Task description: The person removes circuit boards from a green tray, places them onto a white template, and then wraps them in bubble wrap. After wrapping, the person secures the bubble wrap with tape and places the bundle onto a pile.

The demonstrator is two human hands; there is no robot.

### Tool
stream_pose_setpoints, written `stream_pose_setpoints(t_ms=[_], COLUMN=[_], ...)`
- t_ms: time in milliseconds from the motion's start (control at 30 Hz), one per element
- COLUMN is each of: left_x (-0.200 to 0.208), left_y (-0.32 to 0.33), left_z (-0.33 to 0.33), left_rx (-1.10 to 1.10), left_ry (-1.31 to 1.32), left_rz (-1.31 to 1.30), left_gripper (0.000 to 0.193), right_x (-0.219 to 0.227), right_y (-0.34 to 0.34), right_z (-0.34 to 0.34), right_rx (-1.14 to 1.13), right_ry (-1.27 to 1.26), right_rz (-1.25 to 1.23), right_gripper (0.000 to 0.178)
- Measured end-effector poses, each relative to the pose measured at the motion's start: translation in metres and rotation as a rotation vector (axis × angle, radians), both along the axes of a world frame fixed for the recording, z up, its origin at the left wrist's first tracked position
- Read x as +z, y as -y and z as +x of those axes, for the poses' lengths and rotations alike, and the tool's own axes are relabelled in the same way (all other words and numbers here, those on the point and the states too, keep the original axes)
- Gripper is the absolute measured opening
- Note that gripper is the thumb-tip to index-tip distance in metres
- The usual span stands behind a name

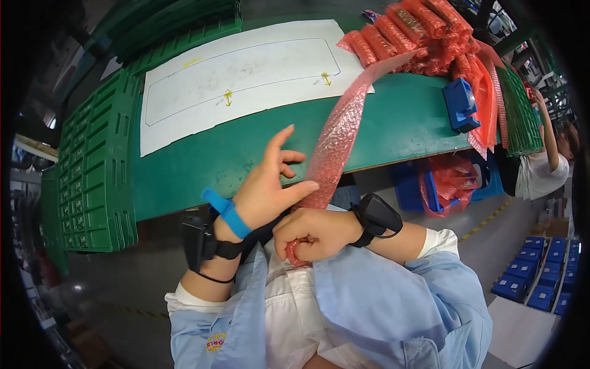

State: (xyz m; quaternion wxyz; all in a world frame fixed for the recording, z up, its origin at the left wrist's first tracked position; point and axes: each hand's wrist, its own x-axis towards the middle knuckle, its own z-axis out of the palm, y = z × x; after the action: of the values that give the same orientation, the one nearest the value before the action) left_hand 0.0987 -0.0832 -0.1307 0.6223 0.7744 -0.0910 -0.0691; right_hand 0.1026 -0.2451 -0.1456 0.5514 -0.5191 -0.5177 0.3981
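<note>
A long strip of pink bubble wrap (338,132) runs from the pile at the far right of the table down to my body. My right hand (319,229) is closed in a fist around the strip's near end, where a curled edge of wrap shows below the fingers. Above and to the left of it, my left hand (264,187) is open, its fingers spread. The left thumb tip lies at the strip's left edge; whether it presses on the wrap I cannot tell. Any item inside the rolled end is hidden by my right fist.
A white sheet with a drawn outline (246,80) lies on the green table (393,123). Pink wrapped rolls (405,31) pile at the far right, near a blue tape dispenser (461,106). Green crates (98,166) stand left. Below are a blue bin (405,187) and, farther right, another person (547,160).
</note>
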Motion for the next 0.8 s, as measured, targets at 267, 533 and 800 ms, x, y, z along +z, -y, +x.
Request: stream_pose_setpoints(t_ms=[267, 533, 800], left_x=[0.004, -0.01, -0.012], left_y=[0.009, -0.029, -0.023], left_z=[0.01, 0.006, -0.018], left_rx=[0.026, 0.483, 0.402], left_ry=[0.005, -0.129, -0.077], left_rz=[0.182, -0.869, -0.753], left_gripper=[0.042, 0.022, 0.017], right_x=[-0.002, -0.035, 0.006], right_y=[0.004, 0.004, 0.027], right_z=[-0.008, -0.002, 0.003], right_rx=[-0.158, -0.36, -0.663], right_ry=[0.232, 0.743, -0.334], right_rz=[0.03, -0.051, -0.273], right_gripper=[0.017, 0.032, 0.042])
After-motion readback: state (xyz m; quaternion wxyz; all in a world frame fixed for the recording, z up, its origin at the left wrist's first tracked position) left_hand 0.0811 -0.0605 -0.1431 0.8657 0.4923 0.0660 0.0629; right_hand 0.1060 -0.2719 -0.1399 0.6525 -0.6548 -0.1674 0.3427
